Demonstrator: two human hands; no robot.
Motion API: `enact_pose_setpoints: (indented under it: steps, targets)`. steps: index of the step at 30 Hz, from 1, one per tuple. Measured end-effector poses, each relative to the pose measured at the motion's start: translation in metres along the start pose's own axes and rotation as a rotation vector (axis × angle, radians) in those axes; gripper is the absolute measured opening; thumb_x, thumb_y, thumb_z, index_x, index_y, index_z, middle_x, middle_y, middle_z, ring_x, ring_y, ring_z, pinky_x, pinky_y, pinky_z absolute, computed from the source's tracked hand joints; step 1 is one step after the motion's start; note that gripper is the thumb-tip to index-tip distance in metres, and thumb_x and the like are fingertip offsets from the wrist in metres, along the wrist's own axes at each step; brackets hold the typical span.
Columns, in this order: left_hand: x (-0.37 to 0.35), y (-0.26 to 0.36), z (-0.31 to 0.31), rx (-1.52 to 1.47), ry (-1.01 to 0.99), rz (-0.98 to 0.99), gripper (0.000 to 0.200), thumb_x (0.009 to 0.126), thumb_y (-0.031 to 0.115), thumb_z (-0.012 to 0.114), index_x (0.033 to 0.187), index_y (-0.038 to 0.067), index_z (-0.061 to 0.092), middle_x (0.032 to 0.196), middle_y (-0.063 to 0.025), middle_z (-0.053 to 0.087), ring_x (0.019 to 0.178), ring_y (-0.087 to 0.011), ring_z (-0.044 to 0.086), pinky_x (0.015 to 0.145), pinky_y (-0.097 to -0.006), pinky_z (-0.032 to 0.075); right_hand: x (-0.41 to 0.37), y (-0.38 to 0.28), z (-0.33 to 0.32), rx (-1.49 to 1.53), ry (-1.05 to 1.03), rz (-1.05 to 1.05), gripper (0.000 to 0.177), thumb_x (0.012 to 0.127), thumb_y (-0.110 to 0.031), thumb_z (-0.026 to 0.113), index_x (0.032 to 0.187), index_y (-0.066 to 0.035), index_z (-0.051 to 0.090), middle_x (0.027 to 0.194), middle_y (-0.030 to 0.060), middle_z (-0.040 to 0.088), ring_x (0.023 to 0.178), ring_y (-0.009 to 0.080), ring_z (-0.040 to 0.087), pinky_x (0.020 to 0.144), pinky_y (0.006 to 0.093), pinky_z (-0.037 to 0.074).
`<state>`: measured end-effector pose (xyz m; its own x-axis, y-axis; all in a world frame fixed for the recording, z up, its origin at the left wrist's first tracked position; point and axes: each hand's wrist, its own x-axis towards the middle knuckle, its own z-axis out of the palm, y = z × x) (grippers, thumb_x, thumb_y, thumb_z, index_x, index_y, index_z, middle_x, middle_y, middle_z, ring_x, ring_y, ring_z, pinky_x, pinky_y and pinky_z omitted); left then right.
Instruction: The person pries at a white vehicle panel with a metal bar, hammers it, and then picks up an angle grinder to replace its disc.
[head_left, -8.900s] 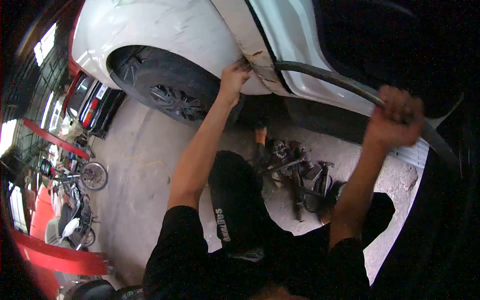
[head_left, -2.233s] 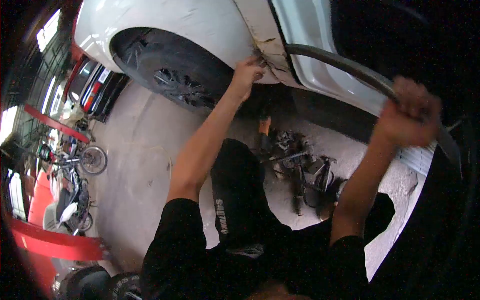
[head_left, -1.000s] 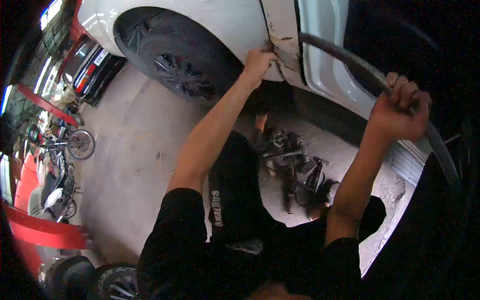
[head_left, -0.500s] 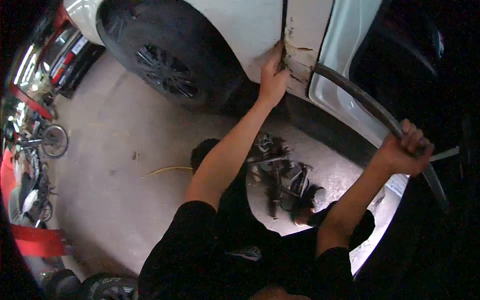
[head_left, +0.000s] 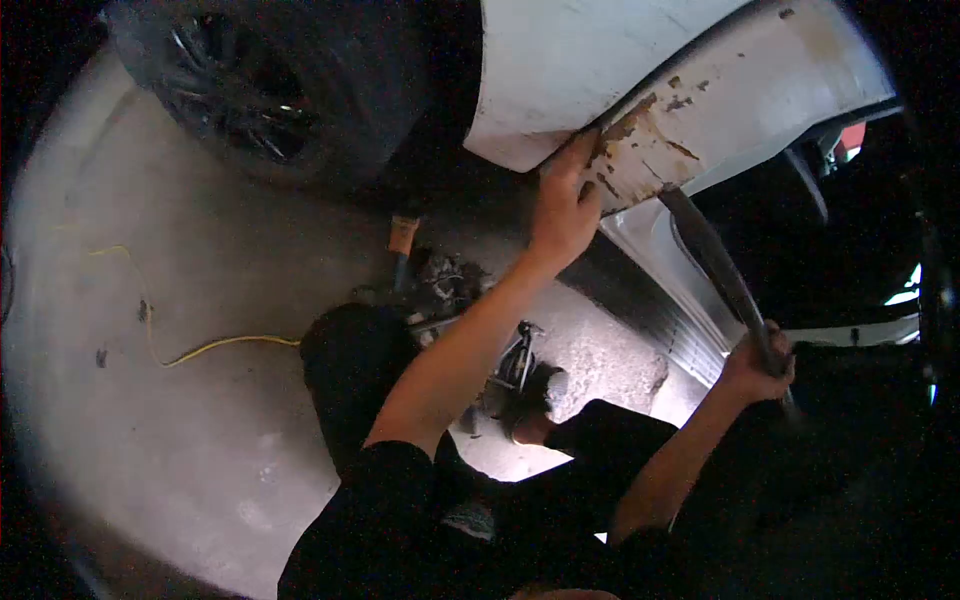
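Note:
My right hand is closed around a long dark strip that looks like a rubber seal. Its upper end meets the lower edge of a white, rust-spotted car door panel. At the rusted corner, my left hand grips the panel's edge, fingertips partly hidden in the gap beside the neighbouring white body panel. The left thumb shows, bent against the corner. Below the strip runs the pale door sill.
A dark-wheeled tyre stands at the upper left. Beneath my left arm lie dark metal parts and an orange-ended object. A yellow cord crosses the concrete floor.
The view has turned toward the rusted panel, showing more of it. My right hand and the strip now appear lower and further left, with the strip hanging more steeply. My left hand stays at the corner.

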<state>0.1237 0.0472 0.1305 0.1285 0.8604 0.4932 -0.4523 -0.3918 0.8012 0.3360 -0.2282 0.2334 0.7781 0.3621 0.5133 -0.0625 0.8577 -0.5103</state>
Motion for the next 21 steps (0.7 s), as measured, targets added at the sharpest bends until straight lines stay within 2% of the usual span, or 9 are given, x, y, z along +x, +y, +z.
enact_pose_setpoints:
  steps: [1, 2, 4, 7, 10, 14, 16, 20, 21]
  targets:
    - [-0.001, 0.002, 0.002, 0.035, 0.016, -0.009, 0.064, 0.077, -0.003, 0.052, 0.141, 0.002, 0.045, 0.138, -0.0206, 0.052, 0.128, -0.0290, 0.051, 0.107, -0.0348, 0.037, 0.001, -0.002, -0.002, -0.043, -0.034, 0.022, 0.019, 0.082, -0.022, 0.057, 0.079, -0.004, 0.059, 0.073, 0.0082, 0.061, 0.077, 0.0278, 0.061, 0.090, 0.0457, 0.049]
    - [0.001, 0.001, 0.002, 0.019, 0.021, -0.019, 0.064, 0.077, -0.003, 0.052, 0.141, 0.002, 0.045, 0.138, -0.0206, 0.052, 0.128, -0.0290, 0.051, 0.107, -0.0348, 0.037, 0.001, -0.003, 0.001, -0.062, -0.041, 0.021, 0.019, 0.082, -0.022, 0.057, 0.079, -0.004, 0.059, 0.073, 0.0082, 0.061, 0.077, 0.0278, 0.061, 0.090, 0.0457, 0.049]
    - [0.002, 0.001, 0.002, 0.084, -0.010, 0.047, 0.067, 0.078, -0.006, 0.051, 0.143, 0.003, 0.041, 0.142, -0.0241, 0.045, 0.133, -0.0383, 0.042, 0.112, -0.0412, 0.031, -0.002, -0.004, 0.005, 0.010, -0.039, 0.084, 0.020, 0.082, -0.023, 0.059, 0.081, -0.003, 0.060, 0.076, 0.0087, 0.063, 0.078, 0.0289, 0.063, 0.094, 0.0465, 0.049]
    - [0.006, 0.005, -0.002, 0.092, -0.040, 0.051, 0.068, 0.076, -0.006, 0.053, 0.143, 0.002, 0.041, 0.143, -0.0237, 0.044, 0.133, -0.0386, 0.041, 0.114, -0.0415, 0.029, 0.000, -0.006, -0.003, -0.064, 0.112, 0.026, 0.022, 0.082, -0.024, 0.060, 0.082, -0.002, 0.060, 0.077, 0.0088, 0.063, 0.079, 0.0290, 0.062, 0.096, 0.0462, 0.048]
    - [0.006, 0.012, -0.002, 0.183, -0.041, 0.201, 0.070, 0.075, -0.007, 0.052, 0.143, 0.002, 0.041, 0.143, -0.0222, 0.044, 0.134, -0.0384, 0.041, 0.114, -0.0405, 0.029, -0.003, -0.007, -0.005, -0.058, 0.071, 0.091, 0.022, 0.083, -0.023, 0.060, 0.081, -0.002, 0.059, 0.077, 0.0085, 0.063, 0.082, 0.0277, 0.062, 0.099, 0.0461, 0.045]
    - [-0.003, 0.001, 0.005, 0.072, 0.029, 0.191, 0.070, 0.074, -0.009, 0.050, 0.143, 0.002, 0.042, 0.141, -0.0215, 0.047, 0.133, -0.0371, 0.042, 0.114, -0.0393, 0.029, -0.013, 0.000, 0.010, -0.012, 0.036, 0.142, 0.021, 0.085, -0.022, 0.060, 0.081, -0.002, 0.058, 0.076, 0.0084, 0.062, 0.083, 0.0272, 0.061, 0.100, 0.0459, 0.044]
    - [-0.004, -0.024, 0.002, 0.015, 0.018, 0.009, 0.068, 0.074, -0.009, 0.049, 0.141, 0.001, 0.043, 0.140, -0.0211, 0.049, 0.133, -0.0361, 0.043, 0.113, -0.0391, 0.030, -0.007, -0.005, -0.003, 0.034, 0.005, 0.152, 0.019, 0.085, -0.022, 0.060, 0.080, -0.003, 0.057, 0.075, 0.0079, 0.061, 0.082, 0.0271, 0.060, 0.100, 0.0461, 0.044]
    - [-0.005, -0.036, -0.011, -0.008, -0.025, -0.109, 0.066, 0.074, -0.008, 0.048, 0.139, 0.001, 0.046, 0.140, -0.0212, 0.050, 0.132, -0.0341, 0.045, 0.112, -0.0388, 0.033, -0.011, 0.000, 0.008, 0.049, 0.074, 0.156, 0.020, 0.085, -0.023, 0.060, 0.080, -0.004, 0.057, 0.075, 0.0077, 0.061, 0.082, 0.0266, 0.061, 0.100, 0.0458, 0.044]
    - [-0.005, -0.030, -0.012, 0.003, -0.029, -0.140, 0.065, 0.074, -0.007, 0.048, 0.139, 0.001, 0.047, 0.139, -0.0211, 0.051, 0.132, -0.0340, 0.046, 0.112, -0.0382, 0.033, -0.013, 0.002, 0.014, -0.065, 0.158, 0.077, 0.020, 0.086, -0.023, 0.059, 0.080, -0.004, 0.057, 0.075, 0.0077, 0.061, 0.081, 0.0261, 0.061, 0.100, 0.0455, 0.044]
